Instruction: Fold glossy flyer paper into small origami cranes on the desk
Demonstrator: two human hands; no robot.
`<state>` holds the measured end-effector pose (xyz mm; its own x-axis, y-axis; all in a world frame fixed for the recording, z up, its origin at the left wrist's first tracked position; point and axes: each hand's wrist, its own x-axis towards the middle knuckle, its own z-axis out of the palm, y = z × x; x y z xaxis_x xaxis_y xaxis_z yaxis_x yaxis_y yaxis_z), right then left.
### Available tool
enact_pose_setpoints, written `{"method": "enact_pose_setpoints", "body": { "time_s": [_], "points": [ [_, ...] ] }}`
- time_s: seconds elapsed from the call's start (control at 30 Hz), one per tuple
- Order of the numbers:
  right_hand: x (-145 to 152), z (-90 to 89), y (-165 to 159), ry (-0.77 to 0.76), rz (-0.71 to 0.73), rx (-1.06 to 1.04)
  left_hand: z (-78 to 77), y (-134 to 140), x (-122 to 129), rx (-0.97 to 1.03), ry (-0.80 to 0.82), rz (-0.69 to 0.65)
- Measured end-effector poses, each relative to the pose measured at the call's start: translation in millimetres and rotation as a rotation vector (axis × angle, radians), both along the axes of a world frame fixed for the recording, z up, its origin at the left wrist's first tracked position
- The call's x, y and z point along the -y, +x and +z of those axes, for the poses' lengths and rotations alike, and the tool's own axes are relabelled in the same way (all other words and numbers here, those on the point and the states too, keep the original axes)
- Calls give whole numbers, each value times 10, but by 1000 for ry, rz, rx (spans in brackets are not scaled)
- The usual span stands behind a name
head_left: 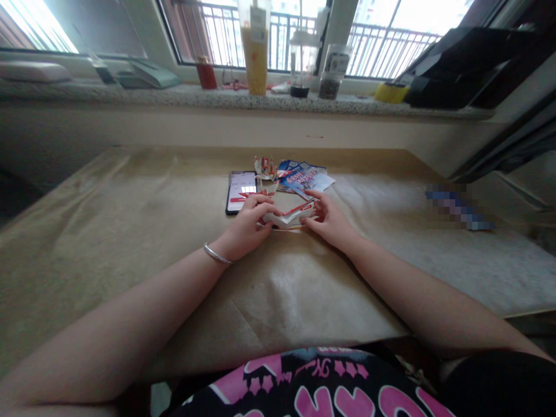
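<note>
A folded piece of white and red printed paper (292,218) is held low over the table between my two hands. My left hand (251,221) grips its left end, with a silver bangle on the wrist. On the right end, my right hand (329,219) pinches it between thumb and fingers. Just beyond stands a small folded red and white paper shape (266,168). Blue printed leaflets (306,175) lie in an overlapping pile behind my right hand. A phone (237,194) with a lit screen rests beside my left hand.
A brownish cover lies over the table (174,278). Far right is a blurred blue item (460,209). The windowsill (174,95) behind holds a tall yellow-filled container (255,58), clear cups (334,69), a red jar (205,74) and a yellow roll (391,92).
</note>
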<state>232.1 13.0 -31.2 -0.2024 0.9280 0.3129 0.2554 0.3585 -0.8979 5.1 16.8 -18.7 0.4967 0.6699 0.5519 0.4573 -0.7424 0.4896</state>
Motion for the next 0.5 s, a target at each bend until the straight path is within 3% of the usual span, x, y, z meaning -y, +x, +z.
{"method": "enact_pose_setpoints", "body": {
  "time_s": [0.33, 0.43, 0.5],
  "points": [
    [-15, -7, -8, -82, -27, 157, -16, 51, 7, 91, 93, 134],
    [-26, -36, -26, -118, -8, 77, -64, 63, -14, 231, -7, 116],
    [-31, -44, -44, -148, 13, -21, -100, 73, -32, 385, -173, 37]
  ]
}}
